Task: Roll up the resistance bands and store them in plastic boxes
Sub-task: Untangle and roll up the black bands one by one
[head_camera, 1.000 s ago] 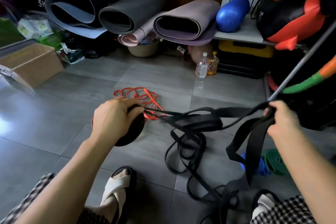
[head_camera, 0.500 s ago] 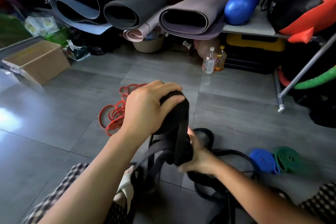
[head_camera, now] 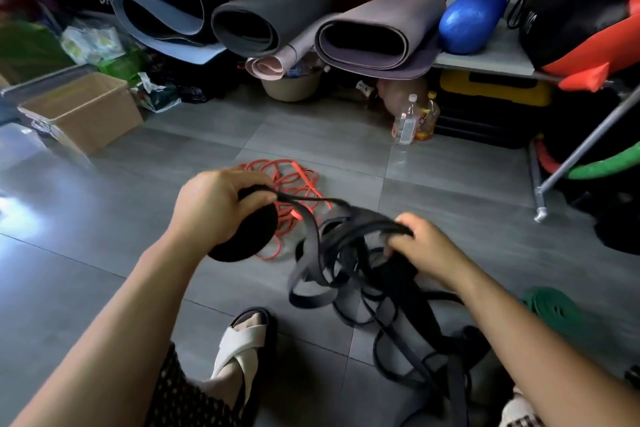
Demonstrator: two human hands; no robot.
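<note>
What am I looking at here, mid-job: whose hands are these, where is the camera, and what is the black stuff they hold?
There is no machine here. A person works with two bare hands, and the single picture comes from a wide-angle camera worn on their head, looking forward and down.

The left hand grips a black roll, which is band wound up into a disc. A strand runs from it across to the right hand, which grips a bunch of the loose black band. The rest hangs in a tangle down to the grey tiled floor.

On the floor beyond the hands lies a red band in loose loops. A green band lies beside the right forearm. A tan box stands at far left, and rolled mats lie along the back.
</note>
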